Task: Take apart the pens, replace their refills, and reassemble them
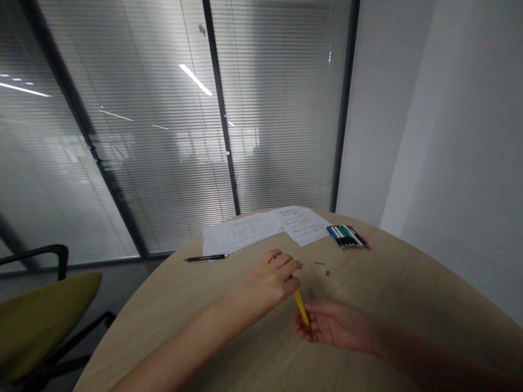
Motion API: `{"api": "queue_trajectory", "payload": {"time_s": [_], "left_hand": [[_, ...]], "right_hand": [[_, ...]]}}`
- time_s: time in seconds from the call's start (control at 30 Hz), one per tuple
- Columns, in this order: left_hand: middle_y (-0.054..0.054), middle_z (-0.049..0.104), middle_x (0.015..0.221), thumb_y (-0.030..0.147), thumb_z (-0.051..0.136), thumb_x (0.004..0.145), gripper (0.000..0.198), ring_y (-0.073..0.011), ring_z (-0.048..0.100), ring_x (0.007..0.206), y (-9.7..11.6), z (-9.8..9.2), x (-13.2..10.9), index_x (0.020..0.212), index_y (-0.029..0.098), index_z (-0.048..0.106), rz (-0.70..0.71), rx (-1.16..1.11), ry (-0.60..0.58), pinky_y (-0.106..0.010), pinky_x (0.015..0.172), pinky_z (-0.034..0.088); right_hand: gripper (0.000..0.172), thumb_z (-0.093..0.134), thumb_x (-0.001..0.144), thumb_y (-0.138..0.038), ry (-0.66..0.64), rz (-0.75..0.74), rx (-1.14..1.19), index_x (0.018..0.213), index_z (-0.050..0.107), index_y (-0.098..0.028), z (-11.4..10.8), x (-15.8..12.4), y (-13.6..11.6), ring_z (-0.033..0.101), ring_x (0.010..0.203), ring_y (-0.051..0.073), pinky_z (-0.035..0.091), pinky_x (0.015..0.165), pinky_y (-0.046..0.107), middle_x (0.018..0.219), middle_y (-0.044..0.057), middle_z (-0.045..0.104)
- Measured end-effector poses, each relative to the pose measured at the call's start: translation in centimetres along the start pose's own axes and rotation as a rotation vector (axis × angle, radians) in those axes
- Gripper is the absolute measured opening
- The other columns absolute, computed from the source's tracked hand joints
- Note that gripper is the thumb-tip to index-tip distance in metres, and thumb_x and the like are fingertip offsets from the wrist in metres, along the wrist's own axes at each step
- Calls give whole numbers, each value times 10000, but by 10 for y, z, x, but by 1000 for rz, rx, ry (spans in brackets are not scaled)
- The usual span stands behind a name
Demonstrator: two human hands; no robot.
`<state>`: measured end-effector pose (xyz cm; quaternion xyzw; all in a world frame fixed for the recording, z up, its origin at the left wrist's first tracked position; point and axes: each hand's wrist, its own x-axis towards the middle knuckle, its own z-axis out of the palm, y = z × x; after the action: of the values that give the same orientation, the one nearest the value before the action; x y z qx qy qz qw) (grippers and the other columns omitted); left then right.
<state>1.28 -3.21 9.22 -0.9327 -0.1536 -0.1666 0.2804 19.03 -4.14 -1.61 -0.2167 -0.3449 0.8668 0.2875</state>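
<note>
L hand [269, 280] & R hand [333, 326] are both on the yellow pen [301, 306], held btwn them over the table, tilted, not lying on it. Its upper end goes in under the L fingers [291, 268], which are curled in a tight pinch, though the exact contact is hidden. Its lower end sits in the R fingertips [304, 328], w/ the R palm turned up & the fingers lightly closed round it. So it's grasped by both, not released. The round light-wood table [379, 283] runs under both hands. Just past the L fingers lie 2 small dark bits [319, 263], too small to ID. Further on: black pen [205, 258] lying flat beside printed papers [261, 228], and a tight row of pens [348, 236] w/ blue, green, black & pink bits, all well apart from the hands. Olive-seat chair [41, 321] at far L, glass partition w/ blinds [122, 163] behind the table, white wall [429, 136] on R.
</note>
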Motion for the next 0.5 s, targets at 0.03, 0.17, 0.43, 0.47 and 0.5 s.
{"api": "queue_trajectory", "payload": {"time_s": [0.03,0.17,0.43,0.47,0.5], "left_hand": [[-69,589,1000,153,502,818,117,-186,522,874,0,2,0,764,141,604,3,5,9,-338,770,387],[-77,573,1052,145,475,833,148,-187,512,918,-1,4,-1,747,141,596,23,28,54,-353,809,381],[-64,592,1049,125,407,863,199,-175,516,938,10,-5,1,813,145,599,121,128,144,-319,838,381],[-67,593,1048,127,411,862,192,-177,515,943,9,-6,0,821,145,597,119,134,142,-322,842,378],[-67,596,1043,127,413,861,186,-178,515,944,8,-6,0,829,145,595,109,140,138,-328,844,375]], "right_hand": [[201,556,741,-201,-26,-8,-20,837,608,-32,2,-1,0,590,701,124,402,712,242,776,90,619],[202,583,723,-211,-9,-1,3,830,612,-42,8,-3,2,586,707,124,394,707,239,773,84,617],[222,442,763,-197,100,76,121,738,602,-46,5,3,9,578,601,99,394,648,206,677,70,607],[227,430,764,-206,112,79,115,733,597,-56,5,4,9,569,583,90,389,625,198,666,61,600],[234,416,768,-222,112,74,78,733,591,-70,4,4,9,556,561,80,380,600,190,652,48,589]]}}
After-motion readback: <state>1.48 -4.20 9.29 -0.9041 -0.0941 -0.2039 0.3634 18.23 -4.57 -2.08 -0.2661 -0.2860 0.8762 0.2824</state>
